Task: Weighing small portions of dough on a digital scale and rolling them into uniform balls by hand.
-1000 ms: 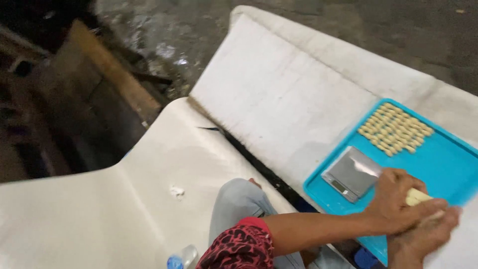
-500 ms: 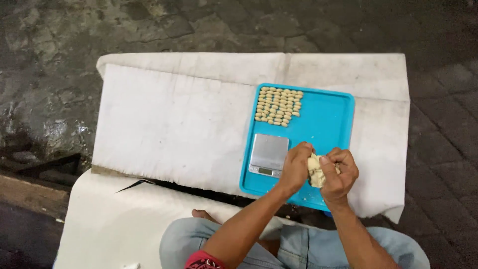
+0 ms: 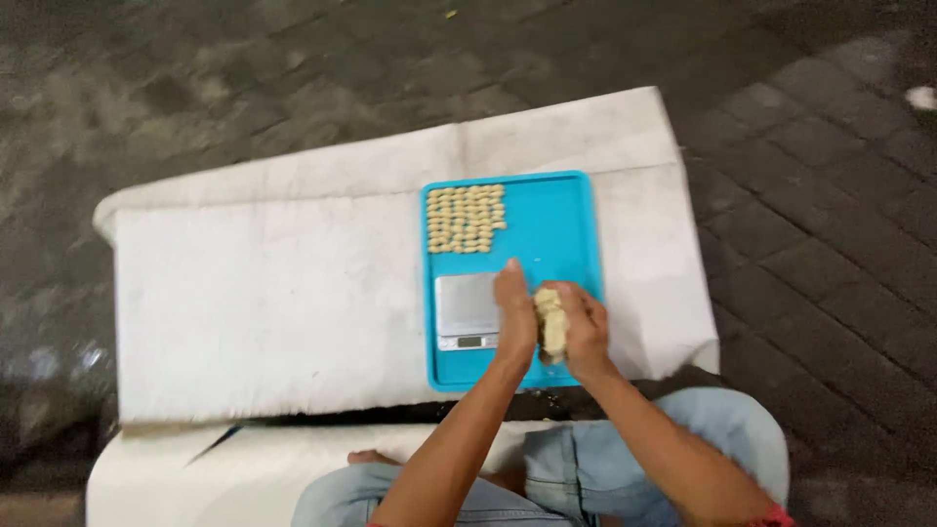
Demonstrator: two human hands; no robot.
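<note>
Head view, looking down at a seated person, knees in light jeans at bottom. Both hands meet over the near right part of a blue tray (image 3: 571, 210). Right hand (image 3: 584, 332) is curled around a pale yellowish dough lump (image 3: 551, 324), holding it upright. Left hand (image 3: 514, 314) presses against the lump's left side, fingers closed narrow on it as if pinching a bit off; exact finger contact is blurred, can't tell more.

The lump sits in the hands above the tray, just right of a small silver scale (image 3: 467, 309) that lies on the tray's near left part. Scale platform looks bare. At the tray's far left, rows of small dough pieces (image 3: 466, 219) are packed tight, touching each other. The tray rests on a white sheet (image 3: 273, 303) spread on the ground; dark paving all around.

Risks, as judgement: the lump is soft and held over the tray's near edge, so a loose grip could drop it onto the sheet or the lap. A pinch that tears unevenly would give an off-size piece. The left forearm passes right by the scale, so a bump could shift it toward the tray rim. Reaching to the far rows could smear the pieces already laid.
</note>
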